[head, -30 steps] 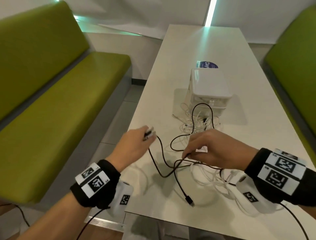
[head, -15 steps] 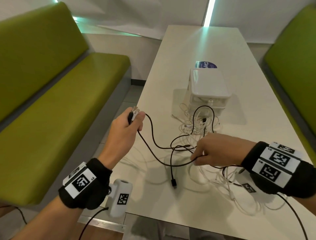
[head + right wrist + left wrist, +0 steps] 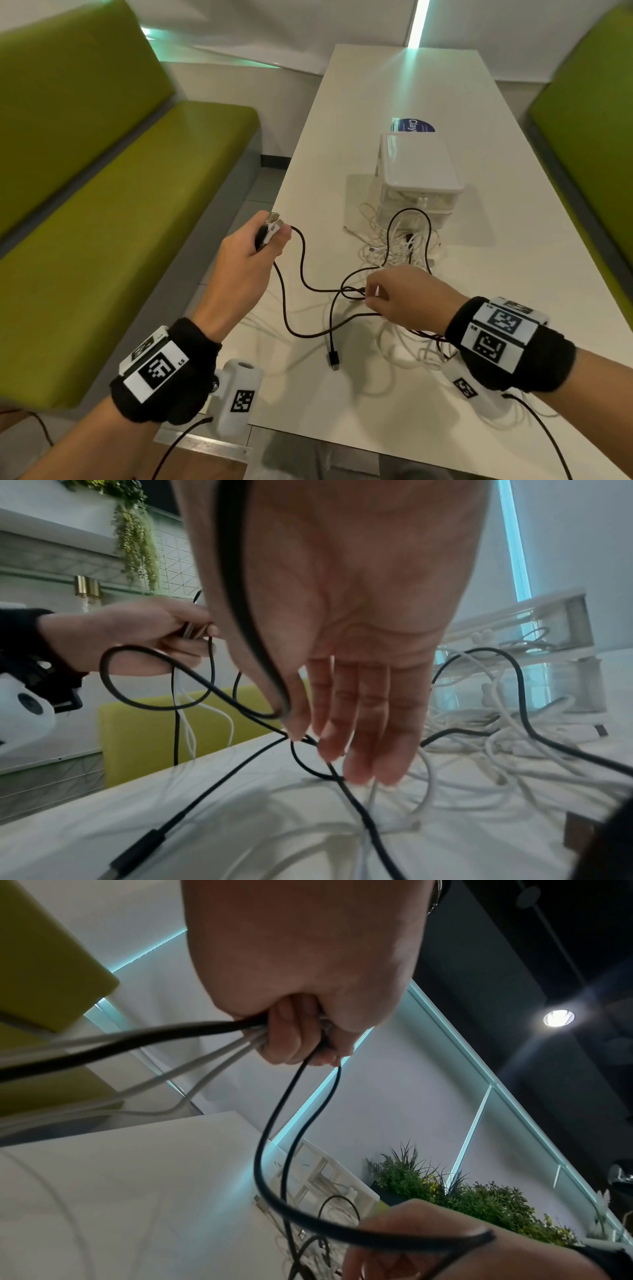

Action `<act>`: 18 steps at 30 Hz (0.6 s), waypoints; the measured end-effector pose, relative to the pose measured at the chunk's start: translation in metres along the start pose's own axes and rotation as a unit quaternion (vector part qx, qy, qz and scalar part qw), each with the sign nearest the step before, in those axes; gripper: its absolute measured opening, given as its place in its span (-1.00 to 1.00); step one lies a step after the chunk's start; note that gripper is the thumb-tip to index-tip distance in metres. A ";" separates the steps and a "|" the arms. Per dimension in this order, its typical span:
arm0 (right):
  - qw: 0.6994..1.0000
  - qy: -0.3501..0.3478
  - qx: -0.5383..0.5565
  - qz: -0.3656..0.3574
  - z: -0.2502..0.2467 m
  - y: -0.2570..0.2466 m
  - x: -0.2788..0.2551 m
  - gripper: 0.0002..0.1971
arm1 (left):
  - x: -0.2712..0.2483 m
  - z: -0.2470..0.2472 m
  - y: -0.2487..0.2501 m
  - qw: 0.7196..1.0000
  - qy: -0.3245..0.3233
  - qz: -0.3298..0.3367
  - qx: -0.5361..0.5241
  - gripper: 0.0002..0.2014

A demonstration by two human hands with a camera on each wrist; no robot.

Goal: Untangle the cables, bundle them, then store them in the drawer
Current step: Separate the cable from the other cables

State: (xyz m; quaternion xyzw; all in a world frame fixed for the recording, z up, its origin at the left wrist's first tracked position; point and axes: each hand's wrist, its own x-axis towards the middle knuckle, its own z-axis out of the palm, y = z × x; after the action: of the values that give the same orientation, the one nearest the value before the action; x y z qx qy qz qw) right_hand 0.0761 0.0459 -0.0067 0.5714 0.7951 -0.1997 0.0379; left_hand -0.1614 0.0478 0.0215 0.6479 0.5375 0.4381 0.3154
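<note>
My left hand (image 3: pixel 270 236) is raised over the table's left edge and grips the plug ends of a black cable (image 3: pixel 301 260) and of white cables; the left wrist view shows the left hand (image 3: pixel 298 1042) curled round them. The black cable sags across to my right hand (image 3: pixel 368 296), whose thumb and forefinger pinch it at a crossing (image 3: pixel 301 734). Its free plug (image 3: pixel 334 359) lies on the table. A tangle of white cables (image 3: pixel 404 346) spreads under my right wrist and back to the white drawer unit (image 3: pixel 418 164), whose drawers look pushed in.
The long white table (image 3: pixel 376 102) runs away from me, with a blue round sticker (image 3: pixel 412 125) behind the drawer unit. Green benches stand on the left (image 3: pixel 102 205) and on the right (image 3: pixel 582 102). The table's near edge is just below my wrists.
My left hand has lifted and drawn away to the far left with the plugs, pulling the black cable out. The free plug slid left and farther in. My right hand shifted slightly right.
</note>
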 end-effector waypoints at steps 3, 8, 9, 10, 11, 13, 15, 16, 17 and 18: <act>0.999 0.029 0.034 0.000 0.003 0.001 0.001 -0.64 | -0.002 0.001 0.002 1.000 -0.010 0.003 -0.028 -0.78; 0.994 -0.002 0.085 -0.067 0.009 -0.010 0.005 -0.58 | -0.009 0.003 0.005 0.997 -0.056 0.020 -0.059 -0.82; 0.992 0.004 0.096 -0.076 0.009 -0.012 0.005 -0.71 | -0.010 0.003 0.006 0.996 -0.057 0.021 -0.060 -0.82; 0.991 0.016 0.097 -0.086 0.009 -0.014 0.006 -0.82 | -0.010 0.003 0.005 0.996 -0.055 0.022 -0.062 -0.81; 0.991 0.027 0.093 -0.093 0.008 -0.014 0.007 -0.87 | -0.010 0.002 0.005 0.997 -0.050 0.021 -0.063 -0.80; 0.992 0.044 0.080 -0.089 0.005 -0.011 0.007 -0.85 | -0.008 0.000 0.004 0.998 -0.037 0.020 -0.056 -0.78; 0.993 0.045 0.073 -0.080 0.001 -0.005 0.007 -0.86 | -0.006 -0.001 0.001 0.998 -0.023 0.017 -0.047 -0.79; 0.994 0.032 0.072 -0.076 -0.001 -0.002 0.007 -0.87 | -0.005 -0.001 0.000 0.999 -0.019 0.017 -0.047 -0.79; 0.995 0.015 0.068 -0.073 -0.001 -0.001 0.005 -0.86 | -0.005 -0.001 0.001 0.999 -0.016 0.017 -0.048 -0.79; 0.996 -0.006 0.060 -0.068 0.000 0.001 0.004 -0.79 | -0.006 0.000 0.001 0.999 -0.014 0.019 -0.048 -0.79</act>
State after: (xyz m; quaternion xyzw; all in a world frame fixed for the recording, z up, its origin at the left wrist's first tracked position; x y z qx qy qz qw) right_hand 0.0760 0.0502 -0.0079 0.5161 0.8185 -0.2523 -0.0058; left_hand -0.1613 0.0421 0.0208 0.6481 0.4992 0.4602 0.3448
